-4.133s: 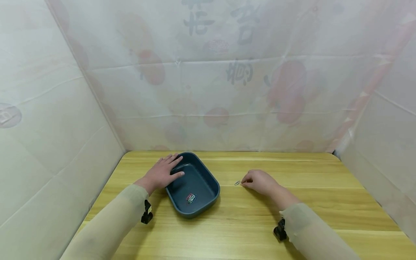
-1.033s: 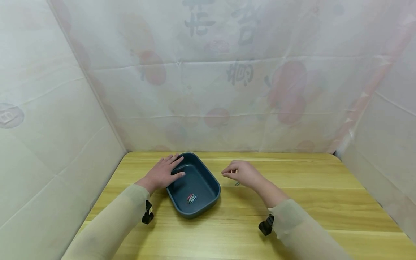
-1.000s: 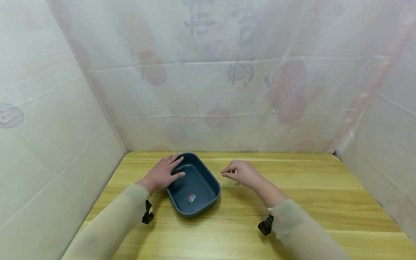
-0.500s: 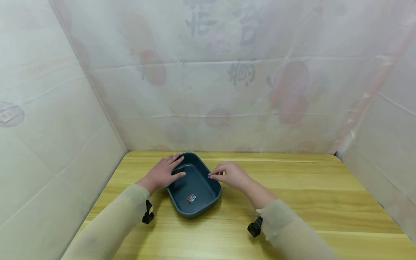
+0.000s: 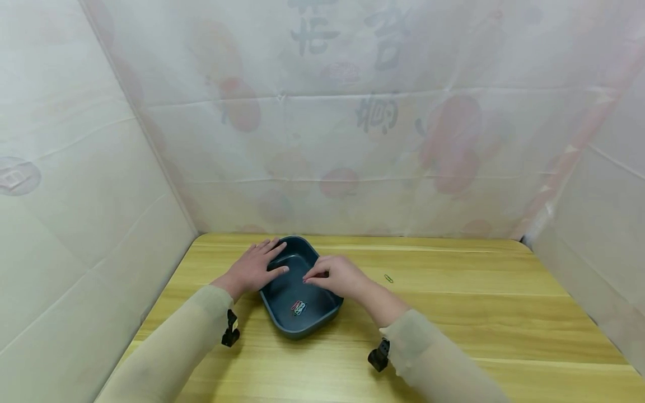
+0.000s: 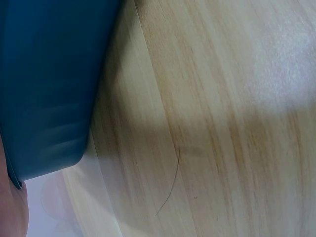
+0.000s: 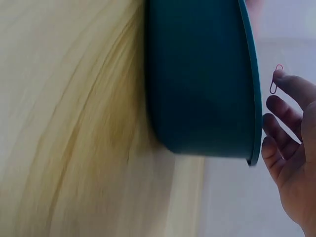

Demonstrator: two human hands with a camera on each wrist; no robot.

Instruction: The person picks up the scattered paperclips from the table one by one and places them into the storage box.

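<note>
Left hand [image 5: 250,268] flat, fingers straight and spread, pointing to about 1 o'clock. Right hand [image 5: 335,275] reaching across toward 10 o'clock, fingers curled, fingertips [image 7: 285,81] pinched together on something tiny. Both arms in pale sleeves, coming up from 6 o'clock.

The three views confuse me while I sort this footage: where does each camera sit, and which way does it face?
Head: worn on the head, looks forward and down at the table, tray, both forearms and hands.
Left wrist: low beside the tray's outer wall, facing along the tabletop; a sliver of skin.
Right wrist: low outside the tray, facing the right hand holding a paper clip.
All share the tray.
</note>
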